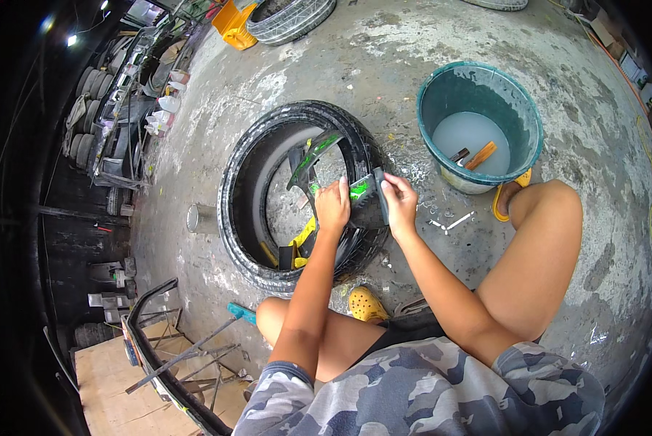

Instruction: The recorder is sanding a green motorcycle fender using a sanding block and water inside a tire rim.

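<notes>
A black plastic vehicle trim panel (366, 206) with bright green patches lies across a tyre (233, 163) on the floor. My left hand (332, 206) grips the panel near its middle, fingers over the upper edge. At the panel's right end, my right hand (402, 204) pinches a narrow dark grey block (381, 195) between thumb and fingers. The block stands against the panel's surface; its exact kind is unclear. Inside the tyre's ring, below my left hand, sit a black piece (286, 257) and a yellow strip (304, 233).
A green bucket (534, 122) at the right holds cloudy water and a wooden-handled tool (480, 156). Left of the tyre stands a metal can (194, 219). A squeegee-like tool (241, 313) leans by my left knee. Another tyre (293, 24) and a yellow plastic scoop (232, 27) lie farther off.
</notes>
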Demonstrator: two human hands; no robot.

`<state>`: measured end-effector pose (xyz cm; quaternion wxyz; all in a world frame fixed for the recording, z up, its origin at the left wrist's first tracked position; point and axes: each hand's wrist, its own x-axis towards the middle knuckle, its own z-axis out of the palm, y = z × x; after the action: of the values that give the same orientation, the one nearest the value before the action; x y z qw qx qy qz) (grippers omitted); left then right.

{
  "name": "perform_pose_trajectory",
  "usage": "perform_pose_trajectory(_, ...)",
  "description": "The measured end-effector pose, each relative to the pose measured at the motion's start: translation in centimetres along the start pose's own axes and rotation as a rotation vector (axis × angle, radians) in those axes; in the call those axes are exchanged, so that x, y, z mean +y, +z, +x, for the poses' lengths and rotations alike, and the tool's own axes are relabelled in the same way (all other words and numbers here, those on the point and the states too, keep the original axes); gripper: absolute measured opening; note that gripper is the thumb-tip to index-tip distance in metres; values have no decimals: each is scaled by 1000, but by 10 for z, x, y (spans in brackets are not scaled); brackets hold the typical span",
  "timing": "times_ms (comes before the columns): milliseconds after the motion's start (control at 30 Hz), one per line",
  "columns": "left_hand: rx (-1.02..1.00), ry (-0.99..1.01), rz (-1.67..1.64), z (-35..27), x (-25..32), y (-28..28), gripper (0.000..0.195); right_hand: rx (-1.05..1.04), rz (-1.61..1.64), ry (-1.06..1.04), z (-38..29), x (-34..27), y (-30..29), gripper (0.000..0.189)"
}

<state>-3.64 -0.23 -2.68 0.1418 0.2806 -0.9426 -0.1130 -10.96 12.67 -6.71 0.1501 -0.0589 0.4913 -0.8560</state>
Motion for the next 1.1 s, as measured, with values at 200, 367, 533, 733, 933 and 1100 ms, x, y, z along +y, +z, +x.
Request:
perform_pose_trajectory(200,154,-100,-26,0,-2,5,41,-130,-718,-505,-17,-12,-1,26)
perform_pose_trajectory(367,172,-71,-60,-2,6,10,42,-105,-835,-641,20,-23,22,24)
perform_pose_trajectory(533,150,-107,-14,-1,-6,8,42,-146,-806,-625,-23,-10,5,25)
perform_pose_trajectory(733,161,-102,1,-1,-1,10,42,-112,-798,-597,6,-15,15,26)
perform_pose_trajectory(933,210,-40,-73,-1,-8,14,42,-115,-764,-651,18,-15,29,24)
perform_pose_trajectory(1100,171,-75,-15,-2,-3,7,42,-168,-825,-638,-12,-16,7,24)
